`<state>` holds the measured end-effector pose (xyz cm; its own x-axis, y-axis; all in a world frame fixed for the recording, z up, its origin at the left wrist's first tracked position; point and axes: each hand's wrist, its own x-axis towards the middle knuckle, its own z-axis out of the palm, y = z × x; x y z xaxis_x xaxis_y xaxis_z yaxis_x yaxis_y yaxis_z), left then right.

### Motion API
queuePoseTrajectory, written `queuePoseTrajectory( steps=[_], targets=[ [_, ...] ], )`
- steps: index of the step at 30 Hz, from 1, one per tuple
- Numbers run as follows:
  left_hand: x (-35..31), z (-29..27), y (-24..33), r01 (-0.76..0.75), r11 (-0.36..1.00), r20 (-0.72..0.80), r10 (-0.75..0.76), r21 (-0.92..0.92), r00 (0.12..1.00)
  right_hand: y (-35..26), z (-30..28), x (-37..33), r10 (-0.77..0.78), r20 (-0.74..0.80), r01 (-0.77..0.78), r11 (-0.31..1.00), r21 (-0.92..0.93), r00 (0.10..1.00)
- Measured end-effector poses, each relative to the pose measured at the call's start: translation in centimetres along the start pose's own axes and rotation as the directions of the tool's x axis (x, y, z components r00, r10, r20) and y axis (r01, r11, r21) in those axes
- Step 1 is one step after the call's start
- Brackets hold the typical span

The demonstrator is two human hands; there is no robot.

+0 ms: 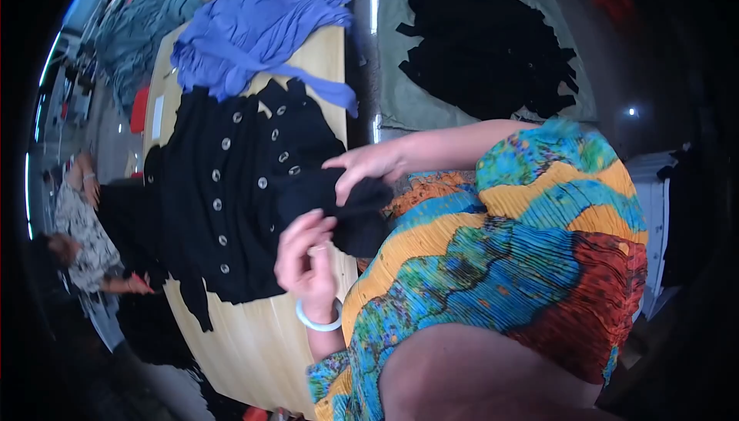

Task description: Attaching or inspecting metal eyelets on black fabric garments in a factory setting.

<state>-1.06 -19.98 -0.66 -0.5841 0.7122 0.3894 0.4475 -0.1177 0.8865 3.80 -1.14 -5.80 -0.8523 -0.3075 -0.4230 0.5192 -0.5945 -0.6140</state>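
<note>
A black knit cardigan (192,190) with rows of shiny round buttons lies spread on the wooden table. One part of it is lifted off the table's edge, close against my patterned dress. Higher in the view, my right hand (368,168) is closed on this lifted black cloth, thumb pressing from above. My left hand (308,255), with a pale bangle on the wrist, has its fingers curled and pinched at the cloth's edge. The fingertips are slightly blurred. Whether the lifted part is a sleeve or the hem, I cannot tell.
A heap of blue-purple garments (258,28) lies at the table's far end, with grey-green cloth (138,44) beyond. More black garments (485,48) are piled on a green sheet (392,105) on the floor. Across the table (254,344), another person (88,228) handles black cloth.
</note>
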Motion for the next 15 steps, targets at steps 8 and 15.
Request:
queuePoseTrajectory(
  steps=[8,15],
  targets=[
    [4.0,3.3,-3.8,0.329,0.924,-0.294,-0.375,-0.197,0.879,-9.7,-9.6,-20.2,-0.617,-0.505,0.636,0.754,-0.163,0.603],
    [6.0,7.8,-6.3,0.515,0.814,-0.257,-0.575,-0.267,0.776,-19.6,-20.8,-40.4,-0.836,-0.538,0.755,0.279,-0.593,-0.113]
  ],
)
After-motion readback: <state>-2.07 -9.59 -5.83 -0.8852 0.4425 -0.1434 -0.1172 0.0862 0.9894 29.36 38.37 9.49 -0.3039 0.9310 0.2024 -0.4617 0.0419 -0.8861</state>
